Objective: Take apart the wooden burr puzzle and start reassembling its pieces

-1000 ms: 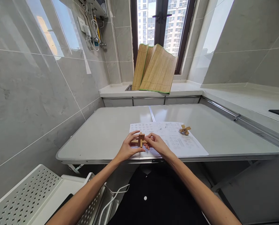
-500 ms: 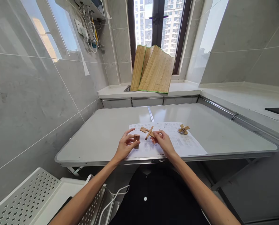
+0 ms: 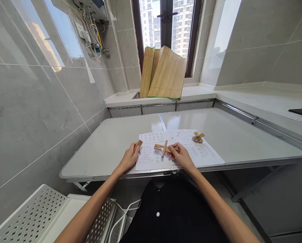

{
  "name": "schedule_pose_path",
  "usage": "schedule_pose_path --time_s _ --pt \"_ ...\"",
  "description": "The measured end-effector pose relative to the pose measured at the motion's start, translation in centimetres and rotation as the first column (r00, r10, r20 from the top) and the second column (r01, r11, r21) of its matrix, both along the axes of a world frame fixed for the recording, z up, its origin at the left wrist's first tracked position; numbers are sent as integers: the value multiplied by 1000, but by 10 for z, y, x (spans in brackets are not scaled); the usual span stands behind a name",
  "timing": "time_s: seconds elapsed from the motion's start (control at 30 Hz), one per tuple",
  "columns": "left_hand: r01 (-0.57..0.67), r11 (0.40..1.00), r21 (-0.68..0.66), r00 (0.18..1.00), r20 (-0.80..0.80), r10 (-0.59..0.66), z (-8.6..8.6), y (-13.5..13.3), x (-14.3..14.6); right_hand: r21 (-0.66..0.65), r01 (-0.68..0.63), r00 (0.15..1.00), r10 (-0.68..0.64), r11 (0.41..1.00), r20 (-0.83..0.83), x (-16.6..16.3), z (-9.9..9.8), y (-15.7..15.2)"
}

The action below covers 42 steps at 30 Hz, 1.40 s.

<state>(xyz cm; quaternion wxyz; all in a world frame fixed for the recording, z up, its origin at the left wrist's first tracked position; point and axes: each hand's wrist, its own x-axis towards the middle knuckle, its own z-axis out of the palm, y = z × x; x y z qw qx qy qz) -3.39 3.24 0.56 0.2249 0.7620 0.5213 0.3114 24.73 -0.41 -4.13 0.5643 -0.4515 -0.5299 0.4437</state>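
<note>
My left hand [image 3: 129, 158] rests on the grey table [image 3: 107, 148] at the left edge of a printed paper sheet [image 3: 191, 153] and grips a single wooden stick [image 3: 138, 144]. My right hand [image 3: 181, 155] pinches a crossed pair of wooden puzzle pieces [image 3: 162, 148] just above the sheet. The two hands are apart. A second, assembled wooden cross puzzle [image 3: 198, 136] lies on the sheet's far right corner, away from both hands.
A folded bamboo mat [image 3: 163, 73] leans against the window on the back counter. A white perforated rack [image 3: 31, 216] and a white cable [image 3: 123, 211] sit low at my left. A raised counter [image 3: 272, 101] runs along the right side.
The wooden puzzle held together between both hands has come apart. My left hand moved left with one stick, and my right hand lowered the crossed pieces toward the sheet.
</note>
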Motion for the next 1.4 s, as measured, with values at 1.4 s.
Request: schedule_pose_path --time_s 1.4 --pt "394 885 -249 895 321 -309 6 4 68 31 -79 996 80 996 -32 -5 8 0"
